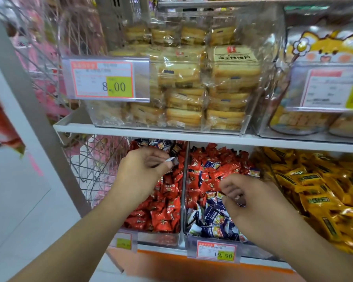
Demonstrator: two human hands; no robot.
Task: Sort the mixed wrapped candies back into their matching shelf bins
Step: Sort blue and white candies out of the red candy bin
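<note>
Two clear bins sit side by side in the lower middle of the frame, parted by a thin divider [185, 180]. The left bin [157, 238] holds mostly red candies [167, 212], with a few dark blue ones at its back, just above the left hand [145, 169]. The right bin [192, 238] is the muddled one: red candies [210, 159] fill its back, and blue candies [212, 218] fill its front.

The left hand hovers over the back of the left bin, thumb and fingers pinching a small pale-edged wrapper [170, 159] (its colour is too blurred to call), which points to the right toward the divider. The right hand [243, 198] hangs low over the right bin, fingers curled down among the blue candies; whether it has one pinched I cannot tell, since the fingertips are smeared.

The next move likely turns on the divider: anything red in the right bin has to cross leftward over it, and anything blue in the left bin must go rightward. Each hand is nearest its own bin, so a hand-off across that wall, or a short reach over it, looks like the natural step.
</note>
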